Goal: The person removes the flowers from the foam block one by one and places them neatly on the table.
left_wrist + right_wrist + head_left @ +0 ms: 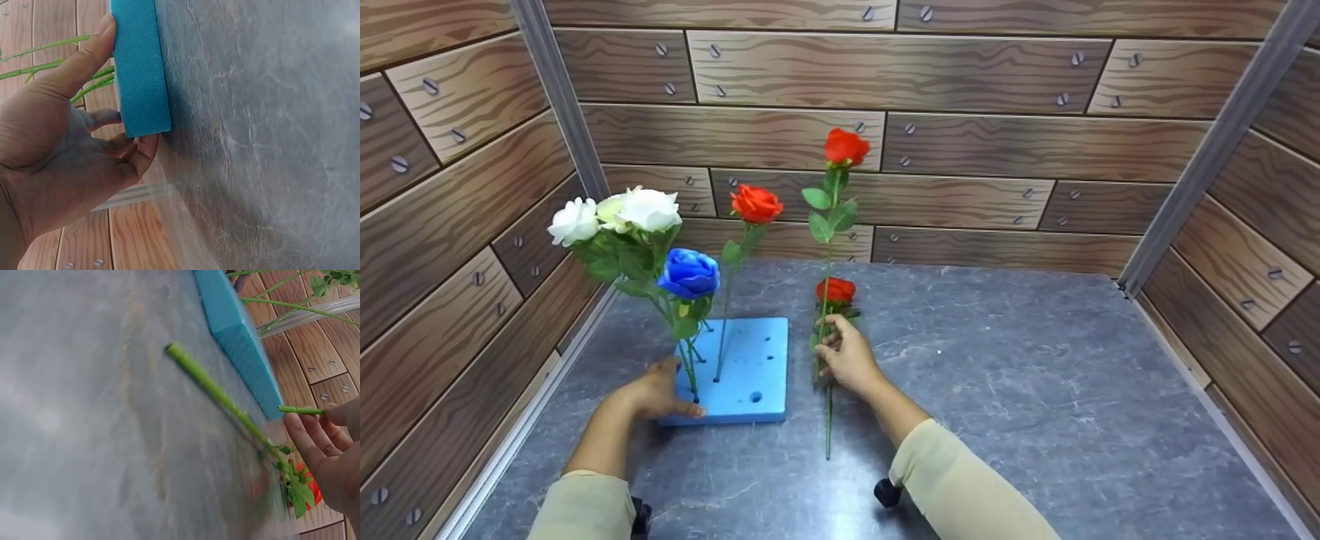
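- In the head view, the right hand (847, 356) pinches the stem of a red rose (846, 147) between thumb and fingers; the bloom stands well above the hand.
- Just beside that hand, a second red rose (835, 291) lies on the grey table (997, 375), its bloom beyond the fingers and its stem running back past them.
- The left hand (656, 390) grips the near left corner of a light-blue block (746, 352), thumb along the near edge.
- White roses (649, 210), a blue rose (690, 274) and a third red rose (756, 204) stand in the block. Only this view shows these blooms and the open holes on its top.
- In the left wrist view, the thumb presses the block's upper edge while the other fingers bend around its end, the lowest close to the table; the head view hides those fingertips. Green stems show behind the thumb.
- In the right wrist view, the held stem's lower tip pokes out just past the fingers, clear of the table, a detail hard to make out from the head. The lying rose's cut end points away from the hand.
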Demonstrator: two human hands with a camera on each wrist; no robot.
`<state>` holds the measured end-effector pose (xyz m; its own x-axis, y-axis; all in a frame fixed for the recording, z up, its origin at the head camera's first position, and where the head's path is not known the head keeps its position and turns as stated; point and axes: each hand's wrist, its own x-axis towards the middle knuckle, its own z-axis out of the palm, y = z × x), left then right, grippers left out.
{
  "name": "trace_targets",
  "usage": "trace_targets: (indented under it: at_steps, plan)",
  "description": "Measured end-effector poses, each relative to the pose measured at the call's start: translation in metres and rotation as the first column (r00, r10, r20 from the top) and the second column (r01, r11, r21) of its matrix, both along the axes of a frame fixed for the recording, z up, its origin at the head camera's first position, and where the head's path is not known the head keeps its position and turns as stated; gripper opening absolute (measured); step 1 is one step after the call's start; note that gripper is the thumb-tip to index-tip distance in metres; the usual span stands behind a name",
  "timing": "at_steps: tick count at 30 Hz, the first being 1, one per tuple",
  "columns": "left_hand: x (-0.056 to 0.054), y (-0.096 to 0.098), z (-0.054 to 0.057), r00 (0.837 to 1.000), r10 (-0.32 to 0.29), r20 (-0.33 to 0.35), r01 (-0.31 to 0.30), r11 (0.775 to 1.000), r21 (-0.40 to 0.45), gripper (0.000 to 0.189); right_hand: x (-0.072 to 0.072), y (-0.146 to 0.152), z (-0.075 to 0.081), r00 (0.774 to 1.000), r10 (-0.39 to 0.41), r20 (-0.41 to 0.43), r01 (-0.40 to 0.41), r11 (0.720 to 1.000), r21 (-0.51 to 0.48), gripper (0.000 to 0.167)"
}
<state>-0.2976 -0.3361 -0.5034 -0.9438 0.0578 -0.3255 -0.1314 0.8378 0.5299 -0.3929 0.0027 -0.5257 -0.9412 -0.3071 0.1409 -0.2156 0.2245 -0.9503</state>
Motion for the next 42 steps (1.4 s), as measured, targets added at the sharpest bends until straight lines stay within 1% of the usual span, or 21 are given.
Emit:
trace_targets:
  at_steps: [5, 8, 12, 17, 20, 26, 29, 34, 37, 42]
  plan:
    - [0.0, 0.001, 0.003, 1.0, -0.013, -0.001, 0.013, 1.0, 0.001, 0.127, 0.009, 0.01, -0.002, 1.0, 0.016, 0.026, -0.017, 0.999, 0.035, 0.044]
    - [0.0, 0.001, 0.002, 1.0, -0.017, -0.001, 0.017, 1.0, -0.002, 0.127, 0.015, 0.015, -0.003, 0.999, 0.027, 0.046, -0.029, 0.999, 0.035, 0.045]
    - [0.001, 0.0, 0.002, 1.0, -0.024, 0.002, 0.024, 1.0, -0.011, 0.128, 0.023, 0.021, -0.005, 0.996, 0.058, 0.068, -0.059, 0.998, 0.011, 0.048]
    - [0.001, -0.002, -0.001, 0.999, -0.039, -0.002, 0.039, 0.999, -0.005, 0.129, 0.033, 0.032, -0.009, 0.987, 0.101, 0.126, -0.097, 0.994, -0.041, 0.052]
    - [0.003, -0.002, 0.0, 0.999, -0.045, 0.0, 0.045, 0.999, 0.001, 0.128, 0.038, 0.038, -0.009, 0.981, 0.115, 0.159, -0.107, 0.993, -0.059, 0.055]
    - [0.003, -0.002, 0.002, 0.998, -0.061, 0.0, 0.061, 0.998, -0.014, 0.127, 0.048, 0.049, -0.008, 0.977, 0.106, 0.186, -0.096, 0.994, -0.058, 0.062]
    - [0.003, -0.002, 0.002, 0.998, -0.064, -0.004, 0.064, 0.998, -0.019, 0.128, 0.054, 0.054, -0.006, 0.98, 0.097, 0.176, -0.092, 0.995, -0.034, 0.06]
    - [0.003, -0.003, 0.0, 0.999, -0.054, -0.01, 0.054, 0.999, 0.005, 0.128, 0.062, 0.063, -0.004, 0.981, 0.091, 0.17, -0.09, 0.996, -0.013, 0.061]
    - [0.004, -0.002, 0.0, 0.999, -0.048, -0.002, 0.048, 0.999, 0.012, 0.128, 0.065, 0.07, -0.004, 0.976, 0.089, 0.197, -0.087, 0.996, -0.02, 0.063]
    - [0.003, -0.002, 0.003, 0.999, -0.047, 0.009, 0.047, 0.999, 0.011, 0.129, 0.068, 0.08, -0.004, 0.97, 0.075, 0.23, -0.071, 0.997, -0.027, 0.064]
